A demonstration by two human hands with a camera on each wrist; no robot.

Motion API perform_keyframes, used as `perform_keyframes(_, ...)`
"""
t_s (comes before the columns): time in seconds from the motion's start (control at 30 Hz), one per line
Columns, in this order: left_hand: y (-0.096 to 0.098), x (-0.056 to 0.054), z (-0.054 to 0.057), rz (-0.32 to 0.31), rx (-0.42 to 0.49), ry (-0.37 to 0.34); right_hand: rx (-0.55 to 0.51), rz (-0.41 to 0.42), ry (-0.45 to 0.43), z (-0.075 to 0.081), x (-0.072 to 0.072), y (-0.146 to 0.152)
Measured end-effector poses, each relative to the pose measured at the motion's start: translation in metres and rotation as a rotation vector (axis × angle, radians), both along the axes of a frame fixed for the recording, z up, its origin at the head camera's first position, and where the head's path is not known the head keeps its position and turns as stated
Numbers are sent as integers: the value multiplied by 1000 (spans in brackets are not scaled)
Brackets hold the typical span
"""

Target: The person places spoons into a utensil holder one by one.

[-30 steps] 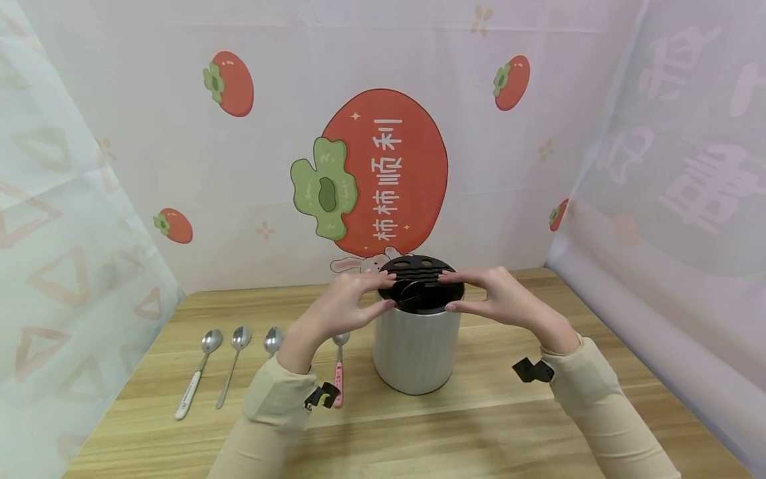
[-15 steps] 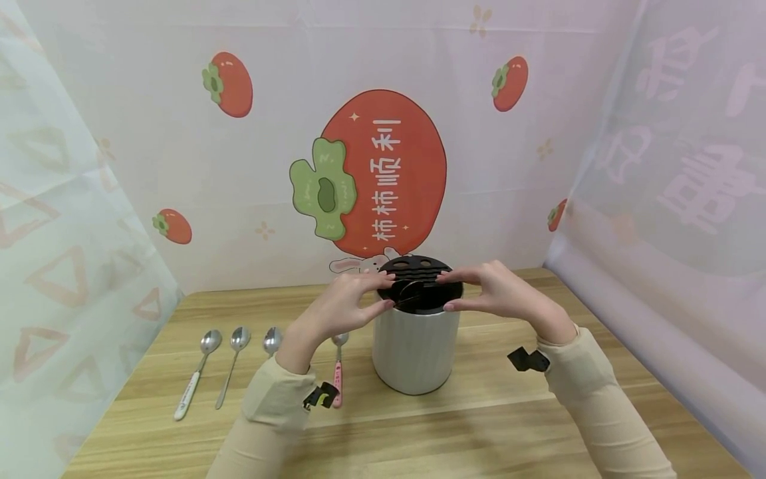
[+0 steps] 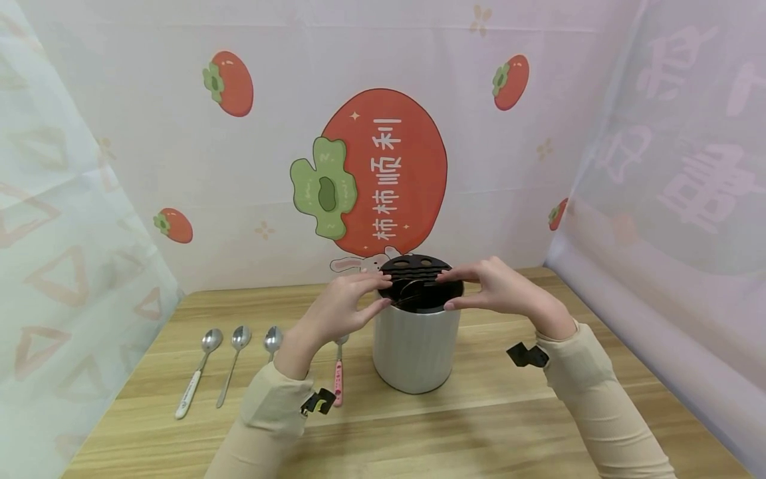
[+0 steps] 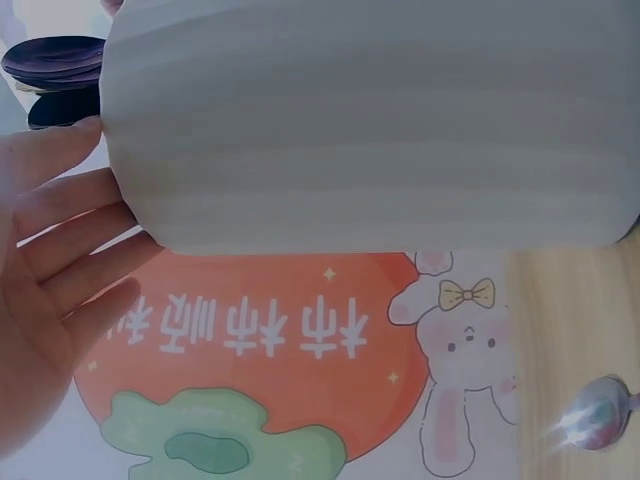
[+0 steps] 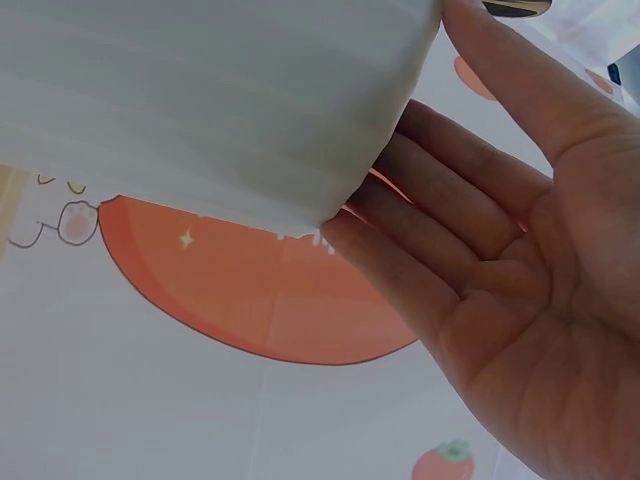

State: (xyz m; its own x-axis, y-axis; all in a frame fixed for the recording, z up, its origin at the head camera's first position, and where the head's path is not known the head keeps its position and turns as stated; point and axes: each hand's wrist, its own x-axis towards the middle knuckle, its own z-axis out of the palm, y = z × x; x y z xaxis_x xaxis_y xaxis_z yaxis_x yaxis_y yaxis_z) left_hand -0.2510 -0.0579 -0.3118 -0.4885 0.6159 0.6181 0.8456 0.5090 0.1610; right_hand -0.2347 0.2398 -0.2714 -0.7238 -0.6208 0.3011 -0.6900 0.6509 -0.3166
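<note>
A pale grey ribbed canister (image 3: 413,352) stands upright on the wooden table, its dark mouth facing up. A black piece (image 3: 413,261) with oval holes and wavy ridges rises at the back of the mouth. My left hand (image 3: 335,309) is at the left of the rim, thumb in front and fingers behind. Opposite it, my right hand (image 3: 503,293) frames the right of the rim in the same way. Both wrist views show fairly straight fingers right at the canister's edge. Stacked dark rounded pieces (image 4: 55,75) stick out past the rim in the left wrist view.
Left of the canister, spoons lie in a row: one white-handled spoon (image 3: 197,372), an all-metal spoon (image 3: 233,364), a spoon (image 3: 273,339) partly behind my left arm, and a pink-handled spoon (image 3: 339,372). A printed cloth backdrop (image 3: 383,53) rises behind the table.
My left fingertips have shifted slightly left, away from the mouth. My right hand has shifted only slightly; the canister and spoons stay where they were.
</note>
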Motion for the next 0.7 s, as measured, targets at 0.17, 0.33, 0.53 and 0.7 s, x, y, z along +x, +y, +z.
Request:
perform_keyframes(0.17, -3, 0, -8, 19, 70, 79, -12, 9, -1, -1, -1, 0)
perform_keyframes(0.33, -8, 0, -17, 96, 146, 133, -8, 8, 1, -1, -1, 1)
perform_keyframes(0.53, -13, -1, -29, 242, 238, 143, -16, 2, -10, -1, -1, 1)
perform_keyframes(0.7, -15, -2, -40, 342, 294, 94, -19, 4, -10, -1, -1, 1)
